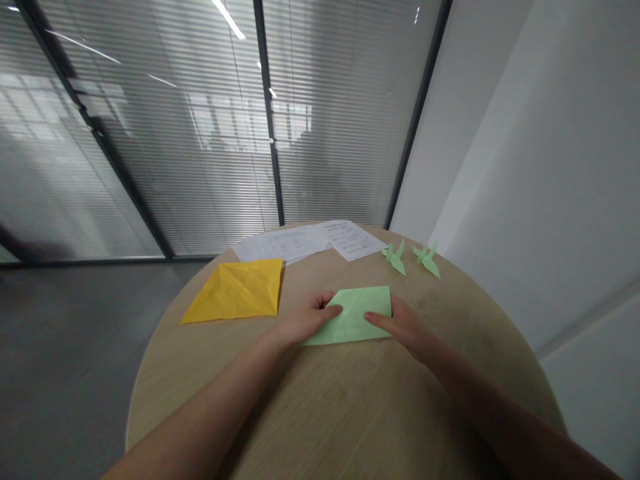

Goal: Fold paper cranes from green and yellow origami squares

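A light green sheet of folded paper point(357, 320) is held between my two hands over the wooden table. My left hand point(310, 315) grips its left side, the thumb lying on top and the other fingers behind the paper. At the right side my right hand point(400, 321) pinches the edge, thumb across the front and fingers hidden behind. Crease lines show faintly on the green paper, and its upper left corner is slanted. Two green origami cranes point(395, 257) point(427, 260) rest beyond my right hand.
Left of my hands lies a creased yellow folded paper point(237, 290). Printed white sheets point(305, 241) overlap near the far edge of the round wooden table point(320, 413). Behind it stands a glass partition with blinds point(220, 167); a white wall point(540, 167) rises on the right.
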`<state>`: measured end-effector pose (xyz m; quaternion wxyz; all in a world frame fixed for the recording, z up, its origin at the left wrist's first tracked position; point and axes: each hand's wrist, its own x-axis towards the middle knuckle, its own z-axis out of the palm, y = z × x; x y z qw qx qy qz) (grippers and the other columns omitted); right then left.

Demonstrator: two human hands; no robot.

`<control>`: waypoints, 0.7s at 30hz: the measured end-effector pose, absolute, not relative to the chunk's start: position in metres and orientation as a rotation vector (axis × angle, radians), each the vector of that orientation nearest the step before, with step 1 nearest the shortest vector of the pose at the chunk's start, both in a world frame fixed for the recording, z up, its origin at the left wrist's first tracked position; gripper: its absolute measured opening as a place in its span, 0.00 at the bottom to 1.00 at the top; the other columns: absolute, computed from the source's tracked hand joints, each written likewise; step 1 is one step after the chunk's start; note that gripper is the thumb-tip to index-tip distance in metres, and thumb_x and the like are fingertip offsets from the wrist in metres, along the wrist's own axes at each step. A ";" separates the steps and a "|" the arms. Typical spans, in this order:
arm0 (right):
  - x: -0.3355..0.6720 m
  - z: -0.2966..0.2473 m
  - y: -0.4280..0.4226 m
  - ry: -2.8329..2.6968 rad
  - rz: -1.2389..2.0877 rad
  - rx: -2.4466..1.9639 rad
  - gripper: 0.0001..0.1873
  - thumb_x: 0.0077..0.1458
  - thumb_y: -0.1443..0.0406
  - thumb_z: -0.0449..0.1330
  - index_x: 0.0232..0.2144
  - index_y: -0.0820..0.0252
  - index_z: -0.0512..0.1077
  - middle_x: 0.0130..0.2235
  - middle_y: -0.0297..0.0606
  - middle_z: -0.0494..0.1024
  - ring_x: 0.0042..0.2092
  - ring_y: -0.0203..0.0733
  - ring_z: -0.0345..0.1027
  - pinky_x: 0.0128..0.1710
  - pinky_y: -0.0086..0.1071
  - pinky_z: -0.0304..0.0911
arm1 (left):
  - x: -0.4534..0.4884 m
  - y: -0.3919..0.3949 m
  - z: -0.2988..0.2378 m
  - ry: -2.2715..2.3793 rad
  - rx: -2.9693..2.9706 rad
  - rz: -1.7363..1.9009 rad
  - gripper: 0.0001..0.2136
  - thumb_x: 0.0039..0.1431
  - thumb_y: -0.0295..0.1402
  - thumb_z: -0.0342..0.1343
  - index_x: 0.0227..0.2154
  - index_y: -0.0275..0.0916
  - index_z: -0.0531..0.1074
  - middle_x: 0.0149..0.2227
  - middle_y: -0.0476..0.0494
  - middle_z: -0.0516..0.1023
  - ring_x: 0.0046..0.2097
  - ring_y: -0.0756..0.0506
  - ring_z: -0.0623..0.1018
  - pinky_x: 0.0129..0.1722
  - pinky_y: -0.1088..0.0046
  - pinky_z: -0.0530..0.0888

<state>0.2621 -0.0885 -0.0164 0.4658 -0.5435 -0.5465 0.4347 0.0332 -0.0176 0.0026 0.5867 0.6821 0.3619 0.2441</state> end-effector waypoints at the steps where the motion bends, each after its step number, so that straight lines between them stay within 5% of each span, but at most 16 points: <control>1: 0.260 -0.017 -0.088 -1.337 1.080 -1.342 0.20 0.52 0.56 0.69 0.44 0.59 0.75 0.41 0.43 0.83 0.37 0.47 0.77 0.32 0.38 0.76 | 0.034 -0.018 0.002 0.864 1.585 0.576 0.11 0.55 0.40 0.61 0.36 0.39 0.80 0.30 0.50 0.78 0.29 0.49 0.71 0.29 0.74 0.64; 4: 0.257 -0.022 -0.086 -1.330 1.082 -1.402 0.19 0.54 0.55 0.65 0.43 0.60 0.73 0.36 0.41 0.80 0.29 0.42 0.73 0.22 0.32 0.71 | 0.036 -0.018 -0.001 0.948 1.544 0.586 0.12 0.57 0.42 0.60 0.36 0.39 0.79 0.29 0.50 0.77 0.28 0.48 0.70 0.29 0.73 0.64; 11: 0.257 -0.024 -0.089 -1.501 0.884 -1.482 0.15 0.60 0.57 0.60 0.45 0.59 0.75 0.32 0.36 0.78 0.22 0.35 0.69 0.20 0.28 0.67 | 0.039 -0.018 -0.008 1.140 1.394 0.643 0.14 0.59 0.45 0.60 0.27 0.39 0.75 0.22 0.52 0.72 0.25 0.49 0.67 0.26 0.73 0.61; 16: 0.260 -0.019 -0.093 -1.731 0.709 -1.265 0.19 0.62 0.61 0.58 0.53 0.51 0.79 0.55 0.44 0.79 0.45 0.46 0.78 0.33 0.33 0.76 | 0.039 -0.016 -0.009 1.152 1.266 0.668 0.15 0.59 0.46 0.61 0.30 0.38 0.78 0.26 0.48 0.78 0.27 0.47 0.73 0.28 0.72 0.66; 21: 0.269 -0.027 -0.087 -1.908 0.486 -1.097 0.23 0.57 0.72 0.58 0.51 0.48 0.81 0.56 0.42 0.79 0.57 0.47 0.74 0.57 0.44 0.72 | 0.040 -0.016 -0.009 1.236 1.183 0.732 0.17 0.57 0.48 0.64 0.33 0.37 0.78 0.26 0.48 0.78 0.28 0.47 0.74 0.29 0.72 0.68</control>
